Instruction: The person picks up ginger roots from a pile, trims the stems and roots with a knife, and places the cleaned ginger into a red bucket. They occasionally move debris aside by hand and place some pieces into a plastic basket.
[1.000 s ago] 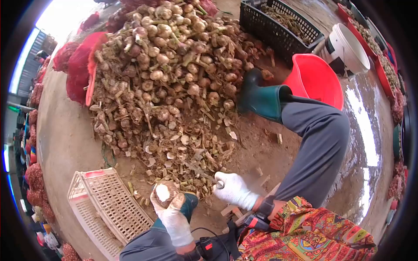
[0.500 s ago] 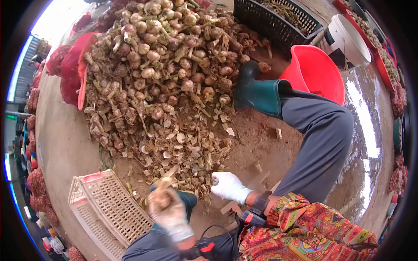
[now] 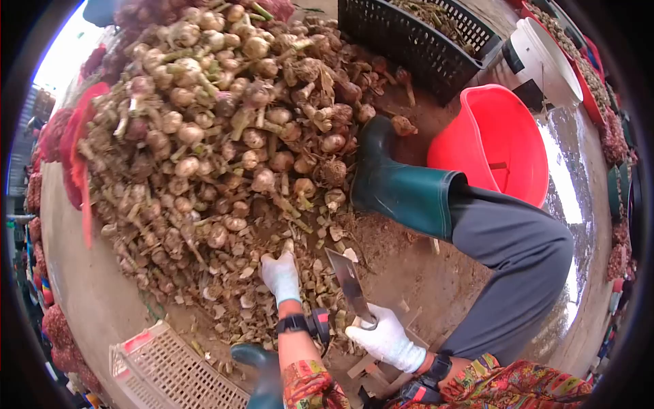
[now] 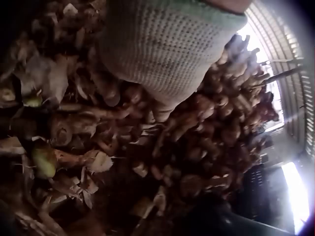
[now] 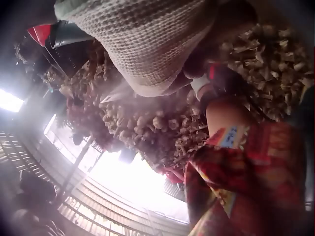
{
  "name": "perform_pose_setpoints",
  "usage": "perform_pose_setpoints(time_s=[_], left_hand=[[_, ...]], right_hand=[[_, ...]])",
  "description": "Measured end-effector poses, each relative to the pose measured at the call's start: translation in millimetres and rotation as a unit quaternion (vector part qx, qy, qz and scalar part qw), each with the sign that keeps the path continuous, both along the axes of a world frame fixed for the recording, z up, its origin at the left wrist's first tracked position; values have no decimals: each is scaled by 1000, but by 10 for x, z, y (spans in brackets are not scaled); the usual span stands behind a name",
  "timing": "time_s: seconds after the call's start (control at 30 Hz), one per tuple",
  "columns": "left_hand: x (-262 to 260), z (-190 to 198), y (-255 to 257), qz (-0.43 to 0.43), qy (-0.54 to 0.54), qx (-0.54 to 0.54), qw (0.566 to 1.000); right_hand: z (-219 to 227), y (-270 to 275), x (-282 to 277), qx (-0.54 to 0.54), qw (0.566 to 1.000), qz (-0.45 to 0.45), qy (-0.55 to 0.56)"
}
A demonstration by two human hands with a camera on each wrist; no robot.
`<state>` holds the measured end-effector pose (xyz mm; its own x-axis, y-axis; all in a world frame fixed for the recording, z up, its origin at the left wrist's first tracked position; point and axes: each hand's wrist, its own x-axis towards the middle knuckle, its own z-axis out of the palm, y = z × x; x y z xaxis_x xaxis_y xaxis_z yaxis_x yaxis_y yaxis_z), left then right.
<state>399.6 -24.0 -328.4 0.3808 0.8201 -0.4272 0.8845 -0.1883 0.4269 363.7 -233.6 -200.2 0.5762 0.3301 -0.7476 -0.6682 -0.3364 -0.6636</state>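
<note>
My left hand, in a white knit glove, reaches down to the near edge of a heap of garlic bulbs, with thumb and fingers apart. Up close in the left wrist view, the gloved hand hangs over dry stalks and trimmings, and no bulb shows between its fingers. Also gloved, my right hand grips a knife by its handle; the broad flat blade points up and away over the trimmings. In the right wrist view the glove hides most of the knife.
A pale plastic crate lies at the lower left, beside a boot. The other green boot stands at the heap's right, by a red basin. Behind are a black crate and a white bucket.
My left hand has moved forward from near the pale crate to the heap; the trimmed garlic bulb it held is out of it. The knife blade now shows plainly in my right hand.
</note>
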Motion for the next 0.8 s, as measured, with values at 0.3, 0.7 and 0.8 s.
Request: perform_pose_setpoints(time_s=[0.3,0.7,0.8], left_hand=[[-498,920,-41,170,-395,-340,837],[-1750,2440,-588,75,-329,-236,911],[-1856,2579,-623,-25,-330,-167,929]], right_hand=[[-79,51,-12,48,998,45,5],[398,-62,-362,70,806,331,-485],[462,-108,-415,75,790,354,-495]])
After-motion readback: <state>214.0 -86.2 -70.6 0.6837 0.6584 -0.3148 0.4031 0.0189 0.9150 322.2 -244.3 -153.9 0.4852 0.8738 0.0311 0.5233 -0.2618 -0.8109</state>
